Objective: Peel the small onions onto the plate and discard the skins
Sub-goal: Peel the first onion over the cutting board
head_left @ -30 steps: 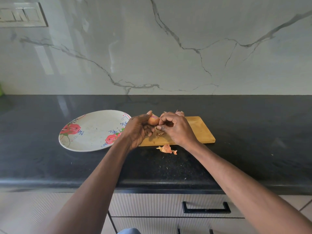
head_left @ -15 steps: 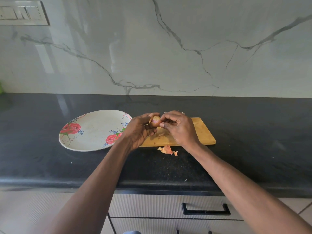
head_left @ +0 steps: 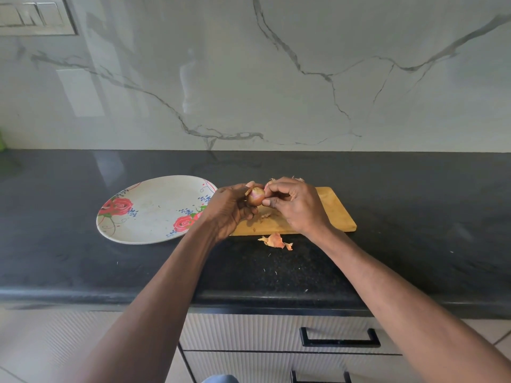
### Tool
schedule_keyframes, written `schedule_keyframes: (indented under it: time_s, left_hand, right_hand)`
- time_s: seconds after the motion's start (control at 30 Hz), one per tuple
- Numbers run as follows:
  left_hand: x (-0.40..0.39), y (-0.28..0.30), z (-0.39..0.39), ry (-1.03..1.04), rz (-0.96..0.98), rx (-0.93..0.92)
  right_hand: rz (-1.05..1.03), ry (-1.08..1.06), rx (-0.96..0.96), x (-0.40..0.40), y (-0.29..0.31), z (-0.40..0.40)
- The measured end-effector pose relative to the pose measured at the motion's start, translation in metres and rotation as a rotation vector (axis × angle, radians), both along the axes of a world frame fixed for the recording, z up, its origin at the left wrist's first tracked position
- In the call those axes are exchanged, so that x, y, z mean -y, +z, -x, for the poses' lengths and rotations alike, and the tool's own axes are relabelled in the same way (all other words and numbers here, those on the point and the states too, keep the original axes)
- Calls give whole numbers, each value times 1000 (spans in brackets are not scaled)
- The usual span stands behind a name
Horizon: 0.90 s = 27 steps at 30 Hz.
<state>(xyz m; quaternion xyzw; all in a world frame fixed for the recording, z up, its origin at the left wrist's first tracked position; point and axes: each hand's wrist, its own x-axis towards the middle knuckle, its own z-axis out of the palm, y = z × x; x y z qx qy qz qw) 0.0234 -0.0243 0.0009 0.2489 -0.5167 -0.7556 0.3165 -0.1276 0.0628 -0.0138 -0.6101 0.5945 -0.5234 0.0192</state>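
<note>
The black counter [head_left: 414, 217] carries the flowered plate [head_left: 143, 230], bare and just left of my work so peeled onions travel little. I work over the wooden board [head_left: 334, 214] to catch flakes; one skin scrap [head_left: 275, 240] lies just in front. My left hand [head_left: 229, 208] grips the small onion [head_left: 255, 196], fingers curled round it, while my right hand [head_left: 297, 205] pinches at its skin.

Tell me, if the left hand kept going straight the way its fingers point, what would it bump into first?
Probably the right hand: the left hand holds the onion pointing rightward at it, though depth is hard to judge.
</note>
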Motion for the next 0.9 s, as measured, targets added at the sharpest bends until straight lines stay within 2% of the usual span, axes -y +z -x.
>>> schedule_keyframes:
  time_s: [0.23,0.5,0.57,0.7,0.77,0.9]
  left_hand:
    - [-1,1,1,28,-18,-11]
    - [2,-1,1,23,-8,7]
    - [2,0,2,17,-21,-11]
    - [0,2,1,23,-62,-93]
    - [1,1,1,12,-77,-140]
    - [3,0,0,-19,-86,-164]
  right_hand:
    - [41,12,67,-2,1,-4]
    - [-5,-33,23,1,-3,0]
    - [-37,-45,78,1,0,-2]
    - [-85,20,383,-4,9,-2]
    - [-111,36,473,-5,10,-2]
    - [-153,11,413,-2,7,-2]
